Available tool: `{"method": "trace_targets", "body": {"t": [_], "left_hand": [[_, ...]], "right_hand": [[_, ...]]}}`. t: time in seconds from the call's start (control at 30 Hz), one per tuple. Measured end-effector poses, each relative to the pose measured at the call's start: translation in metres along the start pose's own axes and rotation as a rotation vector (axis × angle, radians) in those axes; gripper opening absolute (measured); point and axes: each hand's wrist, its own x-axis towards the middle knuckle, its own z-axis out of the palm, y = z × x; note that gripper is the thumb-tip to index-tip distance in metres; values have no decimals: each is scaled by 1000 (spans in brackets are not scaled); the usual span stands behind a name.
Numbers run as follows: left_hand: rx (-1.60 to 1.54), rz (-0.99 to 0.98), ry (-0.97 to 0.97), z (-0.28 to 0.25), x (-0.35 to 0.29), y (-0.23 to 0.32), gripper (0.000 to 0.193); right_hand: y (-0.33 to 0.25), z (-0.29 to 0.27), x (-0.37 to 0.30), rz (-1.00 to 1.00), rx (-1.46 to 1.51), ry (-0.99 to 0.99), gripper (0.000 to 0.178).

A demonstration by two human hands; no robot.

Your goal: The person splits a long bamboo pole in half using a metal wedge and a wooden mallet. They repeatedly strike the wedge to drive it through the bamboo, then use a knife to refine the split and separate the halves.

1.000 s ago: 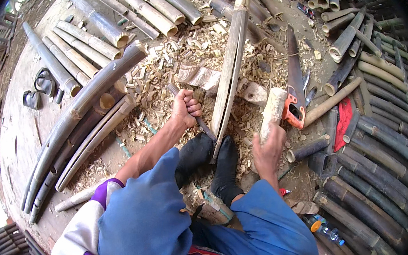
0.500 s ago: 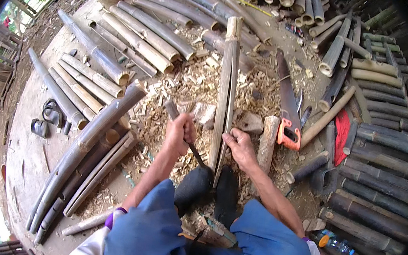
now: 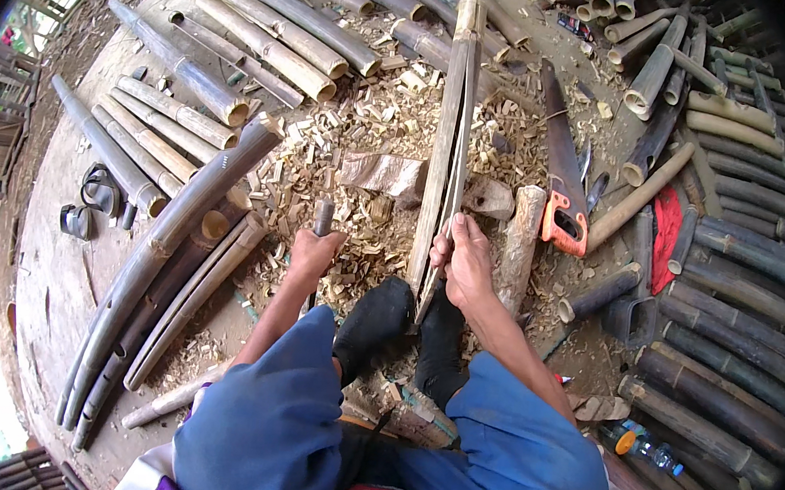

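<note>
My left hand (image 3: 315, 258) is closed round a wood-handled blade (image 3: 322, 219). Its handle end sticks up above the fist, and a narrow dark part shows below, partly hidden behind my knee. A split bamboo pole (image 3: 441, 145) stands upright before me, cracked lengthwise, its lower end between my dark-socked feet (image 3: 376, 325). My right hand (image 3: 468, 258) pinches the right-hand split strip low down, beside the pole. Behind the pole, a wooden block (image 3: 385, 175) lies among wood chips (image 3: 326, 152).
An orange-handled saw (image 3: 566, 187) lies to the right, near a short log (image 3: 518, 249). Bamboo poles (image 3: 184, 223) are piled at left, with sandals (image 3: 102, 191) beyond. Stacked bamboo (image 3: 737, 339) lines the right side. A plastic bottle (image 3: 653, 454) lies at lower right.
My left hand has moved left and down with the blade, away from the pole's foot. My right hand has risen slightly, still on the bamboo strip.
</note>
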Motion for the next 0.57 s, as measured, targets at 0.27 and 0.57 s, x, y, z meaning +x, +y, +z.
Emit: {"method": "trace_targets", "body": {"t": [0.27,0.57], "left_hand": [[383,55,31,19,-2,8,46],[614,469,162,7,-43,10,66]], "right_hand": [[-40,-14,-4,289,-14,37,32],[49,-25,-12,220,-202,-50,34]]}}
